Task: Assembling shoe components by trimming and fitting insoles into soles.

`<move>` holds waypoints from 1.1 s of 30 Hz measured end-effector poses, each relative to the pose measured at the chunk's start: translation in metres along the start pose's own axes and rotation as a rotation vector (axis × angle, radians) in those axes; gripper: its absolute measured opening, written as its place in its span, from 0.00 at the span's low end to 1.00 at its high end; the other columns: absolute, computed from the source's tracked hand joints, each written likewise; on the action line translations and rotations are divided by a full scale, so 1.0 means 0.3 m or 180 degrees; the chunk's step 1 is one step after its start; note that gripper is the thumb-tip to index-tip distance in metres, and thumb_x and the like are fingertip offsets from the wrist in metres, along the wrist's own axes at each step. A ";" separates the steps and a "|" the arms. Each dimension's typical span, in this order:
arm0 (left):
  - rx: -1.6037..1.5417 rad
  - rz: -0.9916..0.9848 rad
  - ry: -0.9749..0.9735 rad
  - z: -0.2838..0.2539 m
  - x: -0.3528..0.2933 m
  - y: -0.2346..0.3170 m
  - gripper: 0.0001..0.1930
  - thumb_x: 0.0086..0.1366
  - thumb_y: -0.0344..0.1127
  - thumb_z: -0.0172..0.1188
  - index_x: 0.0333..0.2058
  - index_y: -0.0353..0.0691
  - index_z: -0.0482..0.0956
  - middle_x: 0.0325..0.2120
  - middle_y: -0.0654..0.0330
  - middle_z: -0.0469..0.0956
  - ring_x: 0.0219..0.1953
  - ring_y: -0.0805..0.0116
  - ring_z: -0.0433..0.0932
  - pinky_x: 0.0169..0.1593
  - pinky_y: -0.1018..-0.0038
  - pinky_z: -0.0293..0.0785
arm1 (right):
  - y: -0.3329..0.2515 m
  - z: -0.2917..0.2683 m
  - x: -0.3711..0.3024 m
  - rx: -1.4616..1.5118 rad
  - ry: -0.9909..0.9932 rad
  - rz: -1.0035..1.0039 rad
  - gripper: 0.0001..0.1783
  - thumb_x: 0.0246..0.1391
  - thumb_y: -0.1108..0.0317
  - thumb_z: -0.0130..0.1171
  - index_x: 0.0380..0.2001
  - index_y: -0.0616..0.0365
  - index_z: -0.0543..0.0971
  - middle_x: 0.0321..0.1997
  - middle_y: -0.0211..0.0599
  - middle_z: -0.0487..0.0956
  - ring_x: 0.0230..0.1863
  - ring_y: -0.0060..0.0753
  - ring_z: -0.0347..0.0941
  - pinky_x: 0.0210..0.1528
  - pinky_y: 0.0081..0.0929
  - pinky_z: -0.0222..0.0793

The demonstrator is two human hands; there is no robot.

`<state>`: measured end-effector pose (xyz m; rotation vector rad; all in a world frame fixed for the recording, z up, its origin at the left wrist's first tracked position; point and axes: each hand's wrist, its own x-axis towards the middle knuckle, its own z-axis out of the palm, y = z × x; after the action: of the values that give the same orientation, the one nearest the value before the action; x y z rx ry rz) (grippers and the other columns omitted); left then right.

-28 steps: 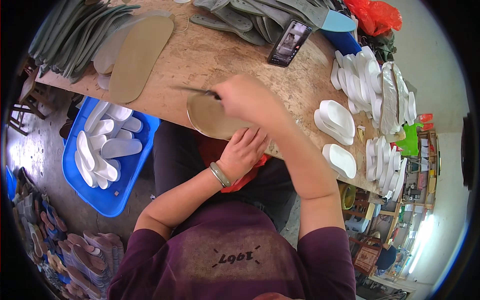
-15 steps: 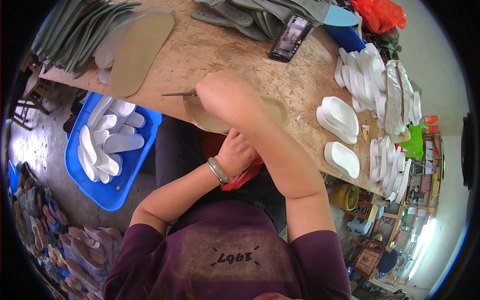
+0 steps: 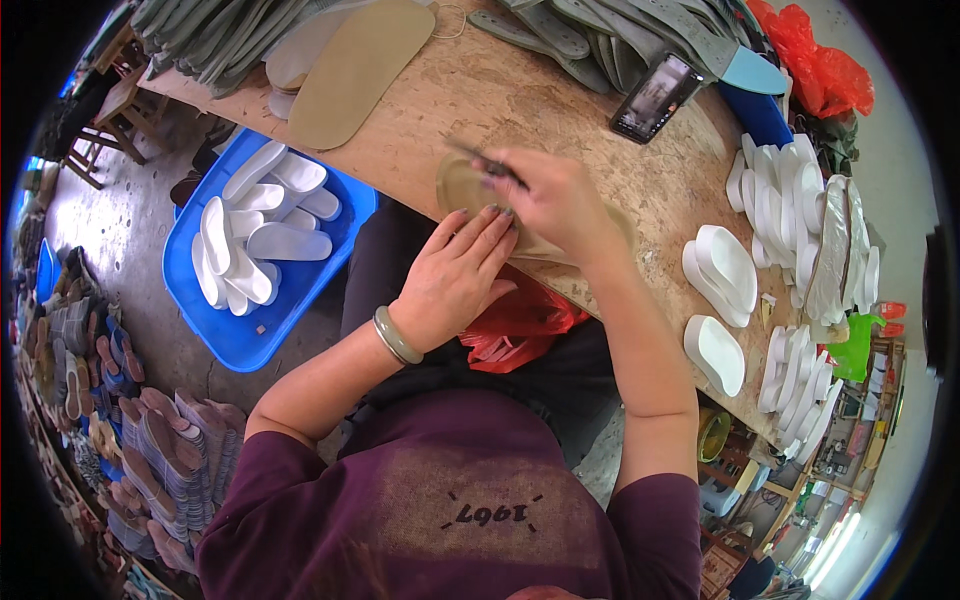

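A tan sole-shaped piece (image 3: 456, 192) with a raised rim lies at the table's front edge, partly hidden under my hands. My left hand (image 3: 455, 265), a pale bangle at its wrist, is open, its fingers stretched out over the front edge of the piece. My right hand (image 3: 548, 200) is closed on a slim, dark, pointed tool (image 3: 500, 170), held above the piece with the tip to the far left. Motion blurs the tool, so I cannot tell its exact kind. A red plastic bag (image 3: 525, 325) rests on my lap below.
A blue tub (image 3: 235, 345) of white soles stands at left. White soles (image 3: 715, 355) sit in stacks along the table's right. A phone (image 3: 657, 97) leans against grey soles (image 3: 630, 40) at the back. Another flat tan sole (image 3: 365, 75) lies at far left.
My left hand has come up from below the table edge onto the piece, fingers now spread. My right hand has lifted and turned with the tool. The whole view has shifted rightward.
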<state>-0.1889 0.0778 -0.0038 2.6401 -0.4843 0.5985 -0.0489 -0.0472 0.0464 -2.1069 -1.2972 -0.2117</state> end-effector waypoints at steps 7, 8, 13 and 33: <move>-0.0332 -0.0060 0.0234 -0.010 0.002 -0.022 0.26 0.57 0.44 0.69 0.51 0.37 0.78 0.56 0.53 0.75 0.61 0.58 0.72 0.63 0.62 0.65 | 0.040 -0.025 -0.002 0.1681 0.0447 0.1835 0.09 0.60 0.74 0.60 0.44 0.58 0.81 0.28 0.29 0.80 0.29 0.18 0.77 0.32 0.19 0.72; -0.0699 -0.0096 0.0580 -0.016 0.000 -0.040 0.22 0.56 0.41 0.69 0.48 0.37 0.79 0.54 0.52 0.77 0.58 0.57 0.74 0.60 0.62 0.68 | 0.084 -0.070 -0.016 0.1892 0.0760 0.1829 0.10 0.60 0.71 0.60 0.44 0.58 0.80 0.27 0.28 0.79 0.28 0.18 0.77 0.31 0.22 0.72; -0.1625 -0.2134 0.1181 -0.076 0.045 -0.178 0.15 0.58 0.37 0.69 0.40 0.35 0.81 0.37 0.50 0.82 0.38 0.56 0.81 0.41 0.64 0.76 | 0.130 -0.353 -0.107 0.0149 0.0216 0.2617 0.14 0.55 0.73 0.60 0.44 0.62 0.75 0.26 0.33 0.78 0.22 0.25 0.77 0.27 0.24 0.72; -0.3735 -0.2025 0.1353 0.002 0.140 -0.220 0.05 0.70 0.29 0.56 0.41 0.34 0.76 0.37 0.62 0.80 0.39 0.77 0.77 0.45 0.79 0.73 | 0.025 -0.289 -0.456 0.1490 -0.0067 0.2793 0.24 0.54 0.66 0.67 0.54 0.61 0.77 0.50 0.40 0.82 0.46 0.28 0.78 0.50 0.26 0.72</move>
<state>-0.1261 0.1244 -0.0039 1.3614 0.1447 0.4302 -0.0944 -0.2026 0.0491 -2.0421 -0.2859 0.4470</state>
